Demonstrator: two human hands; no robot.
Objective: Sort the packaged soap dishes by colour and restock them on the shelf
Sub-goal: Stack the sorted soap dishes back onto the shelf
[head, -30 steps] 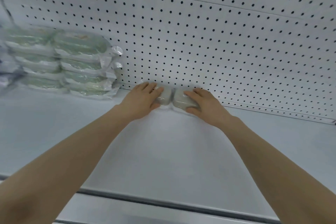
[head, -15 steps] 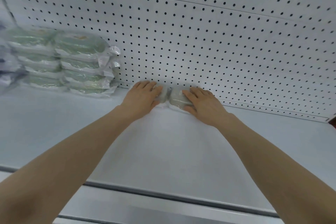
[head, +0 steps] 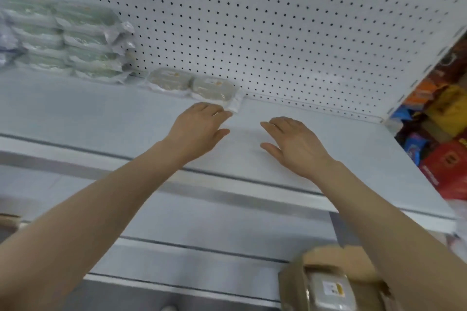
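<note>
Centrally, two beige packaged soap dishes (head: 213,88) lay side by side on the shelf (head: 341,139), against the pegboard (head: 278,33). Left hand (head: 199,129) just below them, fingers loosely extended, holding nothing. Right hand (head: 294,144) lower right of it, fingers spread, empty. Green stack (head: 83,40) sat upper left.

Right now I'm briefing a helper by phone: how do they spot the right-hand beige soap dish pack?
Find the white pegboard behind the shelf. At its foot, right of the green stack, two beige packs lie side by side. Take the right one, its white wrapper tail reaching toward the left hand.
</note>
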